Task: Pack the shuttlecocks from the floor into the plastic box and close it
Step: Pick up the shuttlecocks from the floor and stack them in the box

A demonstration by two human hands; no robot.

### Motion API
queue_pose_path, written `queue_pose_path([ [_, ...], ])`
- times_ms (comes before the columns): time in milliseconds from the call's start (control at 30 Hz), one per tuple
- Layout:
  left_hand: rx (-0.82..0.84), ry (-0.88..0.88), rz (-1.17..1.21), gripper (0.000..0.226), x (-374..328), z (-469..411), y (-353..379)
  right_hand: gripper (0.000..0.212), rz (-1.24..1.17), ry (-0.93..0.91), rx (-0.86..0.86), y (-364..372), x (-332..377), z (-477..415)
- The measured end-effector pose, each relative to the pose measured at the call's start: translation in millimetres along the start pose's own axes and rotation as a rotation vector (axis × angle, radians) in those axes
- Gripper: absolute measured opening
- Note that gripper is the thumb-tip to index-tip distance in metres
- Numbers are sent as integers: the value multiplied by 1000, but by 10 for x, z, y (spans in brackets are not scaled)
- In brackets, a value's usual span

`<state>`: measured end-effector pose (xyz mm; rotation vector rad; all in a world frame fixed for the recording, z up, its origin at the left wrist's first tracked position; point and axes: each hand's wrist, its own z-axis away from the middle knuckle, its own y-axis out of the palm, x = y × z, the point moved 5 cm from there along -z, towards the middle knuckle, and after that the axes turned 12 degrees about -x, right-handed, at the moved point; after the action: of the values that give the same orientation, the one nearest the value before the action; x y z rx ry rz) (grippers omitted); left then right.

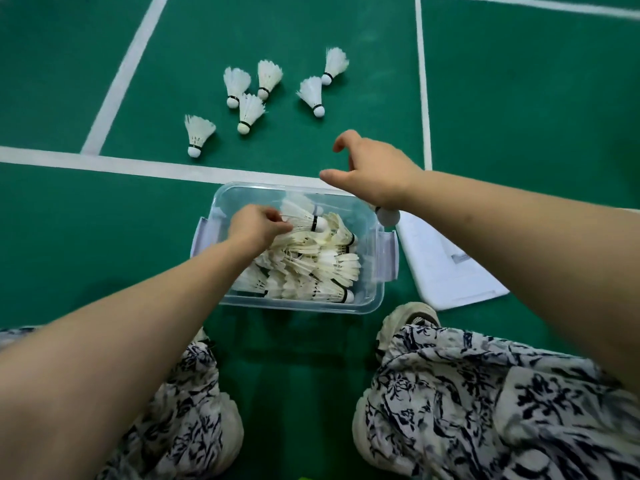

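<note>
Plastic box (301, 308): clear, rectangular w/ rounded corners, open top, pale lilac clip latches (388, 258) on both short sides. It sits on the floor (519, 98) just in front of the person's feet. Inside is a dense pile of white feather shuttlecocks lying on their sides, w/ round cork tips and black bands, filling approx. the whole box.

Top shuttlecock (306, 216) lies on the pile near the far wall, cork pointing right. Left hand (256, 226) is down in the box, fingers curled and pinching its feather skirt.

Right hand (377, 171) hovers over the far-right corner of the box, thumb out, fingers loosely bent and apart, nothing plainly gripped. A white cork (388, 216) w/ black band peeks out below the wrist; can't tell if the hand touches it.

Six loose shuttlecocks (249, 112) lie on the floor beyond the box, past a white court line (138, 164): four in a group at left, two at right, feathers frayed.

Lid (446, 268): flat, white, lying on the floor just right of the box.

Floor is green matte court surface. Nearest the camera are black-on-white patterned trousers (485, 393) and chunky pale shoes (408, 317).
</note>
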<state>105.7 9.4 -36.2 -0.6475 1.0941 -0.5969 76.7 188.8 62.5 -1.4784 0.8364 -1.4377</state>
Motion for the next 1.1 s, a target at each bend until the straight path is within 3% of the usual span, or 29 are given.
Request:
queue_pose_path([
  [167,5,-37,-149,16,3,-134,204,56,-27,10,16,71,-93,-30],
  [500,115,-1,-221,19,-127,-151,412,53,-48,19,33,115,-230,-49],
  [700,138,39,-294,62,-124,-133,401,52,-49,10,24,68,-172,-25],
  [767,102,21,-268,66,-130,-99,345,51,-53,2,16,43,-122,-19],
  [900,-91,57,-46,44,-274,-57,28,50,-83,-15,25,-10,41,-12],
  [1000,-9,138,271,18,-508,65,-214,52,-103,-50,53,-14,232,-17],
  [1100,31,264,379,9,-687,202,-444,55,-88,-129,92,9,474,-12],
])
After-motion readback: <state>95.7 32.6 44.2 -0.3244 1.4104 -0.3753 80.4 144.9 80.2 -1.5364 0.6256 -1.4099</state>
